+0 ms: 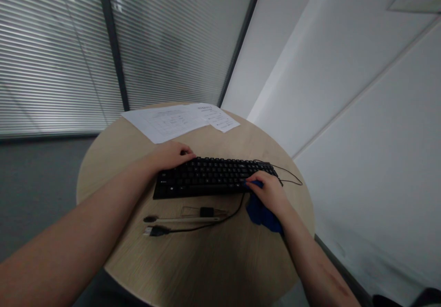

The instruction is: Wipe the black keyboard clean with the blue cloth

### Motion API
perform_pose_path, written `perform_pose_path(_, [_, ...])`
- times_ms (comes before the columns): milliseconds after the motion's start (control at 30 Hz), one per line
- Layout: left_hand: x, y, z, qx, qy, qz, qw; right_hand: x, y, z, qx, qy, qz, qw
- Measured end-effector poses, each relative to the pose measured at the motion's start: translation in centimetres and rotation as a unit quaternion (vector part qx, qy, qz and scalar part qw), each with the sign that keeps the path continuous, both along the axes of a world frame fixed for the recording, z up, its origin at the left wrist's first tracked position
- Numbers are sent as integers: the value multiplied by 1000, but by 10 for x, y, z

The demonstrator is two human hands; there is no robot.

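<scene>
A black keyboard (210, 173) lies across the round table. My left hand (174, 154) grips its far left edge, fingers curled over the keys there. In my right hand (270, 190) is a blue cloth (262, 215), its pinched end pressed on the keys near the right side and the rest hanging over the near edge onto the tabletop. The keyboard's black USB cable (206, 225) runs out in front, ending in a plug (158, 230) at the left. Beside it lies a thin brush (186, 220) with dark bristles.
A small clear item with a black part (206, 212) lies between brush and keyboard. Printed paper sheets (165, 121) rest at the back of the table (117, 160). A thin dark cord (292, 174) loops at the right. Blinds and a white wall stand behind.
</scene>
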State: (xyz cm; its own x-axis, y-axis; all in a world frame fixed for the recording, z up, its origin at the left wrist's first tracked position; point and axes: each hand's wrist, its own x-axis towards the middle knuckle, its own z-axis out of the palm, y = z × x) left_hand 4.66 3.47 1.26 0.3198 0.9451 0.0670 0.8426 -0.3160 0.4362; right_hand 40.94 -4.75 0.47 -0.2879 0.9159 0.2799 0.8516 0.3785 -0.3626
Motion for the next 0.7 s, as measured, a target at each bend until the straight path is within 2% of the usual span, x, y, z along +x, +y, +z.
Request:
perform_pose_path(233, [-1, 2, -1, 0, 5, -7, 1000, -5, 2, -2, -45, 1, -3, 999])
perform_pose_path(533, [2, -2, 4, -5, 31, 6, 999, -10, 2, -5, -28, 22, -30, 999])
perform_pose_path(700, [0, 1, 0, 1, 23, -1, 1000, -9, 6, -3, -46, 17, -45, 998])
